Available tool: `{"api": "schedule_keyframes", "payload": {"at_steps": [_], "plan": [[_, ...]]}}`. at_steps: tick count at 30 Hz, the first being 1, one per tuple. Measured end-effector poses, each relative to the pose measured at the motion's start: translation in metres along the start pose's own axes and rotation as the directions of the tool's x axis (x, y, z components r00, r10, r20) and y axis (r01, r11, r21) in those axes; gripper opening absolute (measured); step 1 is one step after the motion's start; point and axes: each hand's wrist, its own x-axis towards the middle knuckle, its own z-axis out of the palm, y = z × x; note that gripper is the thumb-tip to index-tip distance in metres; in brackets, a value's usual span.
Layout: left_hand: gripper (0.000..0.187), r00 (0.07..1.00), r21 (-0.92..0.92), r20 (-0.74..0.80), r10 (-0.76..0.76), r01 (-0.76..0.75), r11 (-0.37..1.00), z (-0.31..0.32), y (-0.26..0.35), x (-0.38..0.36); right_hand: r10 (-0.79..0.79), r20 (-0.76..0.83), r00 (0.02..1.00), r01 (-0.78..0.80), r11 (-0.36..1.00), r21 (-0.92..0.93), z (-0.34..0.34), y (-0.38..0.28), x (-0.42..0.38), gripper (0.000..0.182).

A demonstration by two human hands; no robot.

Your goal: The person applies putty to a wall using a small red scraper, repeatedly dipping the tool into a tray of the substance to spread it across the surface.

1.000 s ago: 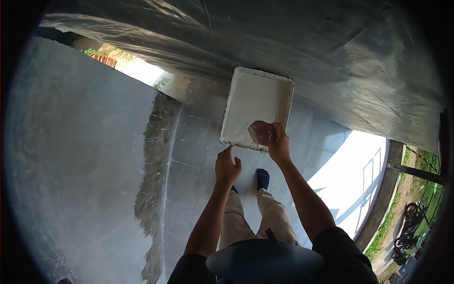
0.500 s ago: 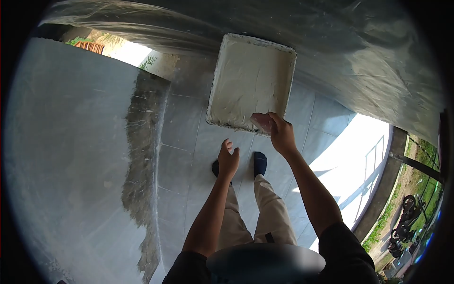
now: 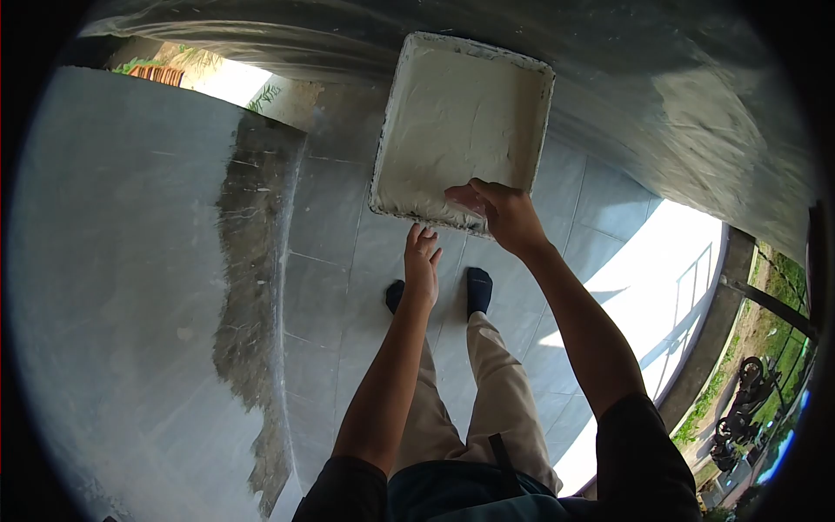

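A shallow rectangular tray (image 3: 376,165) holds a layer of pale, creamy plaster-like paste (image 3: 465,113) with streaks across its surface. My right hand (image 3: 513,217) is closed around a flat pinkish scraper-like piece (image 3: 465,199), held over the tray's near edge. Whether that piece touches the paste is hard to tell. Just below the tray's near rim is my left hand (image 3: 421,265), fingers apart and holding nothing. Its fingertips reach close to the rim; contact cannot be made out.
Grey tiles (image 3: 326,209) cover the floor around my feet. A grey wall (image 3: 130,261) with a dark rough strip (image 3: 248,287) stands to the left. Plastic sheeting (image 3: 661,96) hangs beyond the tray. Sunlight falls on the right, with a motorcycle (image 3: 744,409) outside.
My left hand has moved up toward the tray's near rim. My right hand, still holding the pinkish piece, has shifted up and slightly left. The tray appears a little larger in view.
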Motion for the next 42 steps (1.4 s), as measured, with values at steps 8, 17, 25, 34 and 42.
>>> {"api": "schedule_keyframes", "payload": {"at_steps": [8, 17, 25, 34, 42], "plan": [[0.083, 1.0, -0.054, 0.017, 0.023, -0.022, 0.998, 0.005, -0.001, -0.003, -0.01, 0.031, 0.999, 0.011, 0.999, -0.033, -0.003, 0.0, 0.006, 0.037], [0.086, 0.999, -0.06, 0.028, 0.034, -0.033, 0.998, 0.004, -0.003, -0.003, -0.023, 0.142, 0.99, 0.039, 0.993, -0.112, 0.002, 0.008, 0.014, 0.028], [0.091, 0.999, -0.055, 0.029, 0.033, -0.031, 0.998, 0.003, -0.006, -0.002, 0.024, 0.213, 0.977, 0.009, 0.988, -0.154, -0.004, 0.021, 0.026, 0.028], [0.091, 1.0, -0.031, 0.028, 0.013, -0.012, 0.999, 0.006, -0.006, -0.006, 0.118, 0.22, 0.968, -0.099, 0.99, -0.097, -0.009, 0.028, 0.015, 0.032], [0.091, 1.0, -0.004, 0.03, -0.005, 0.005, 1.0, 0.008, -0.012, -0.007, 0.042, 0.128, 0.991, -0.035, 0.998, -0.055, -0.03, 0.023, 0.016, 0.029]]}}
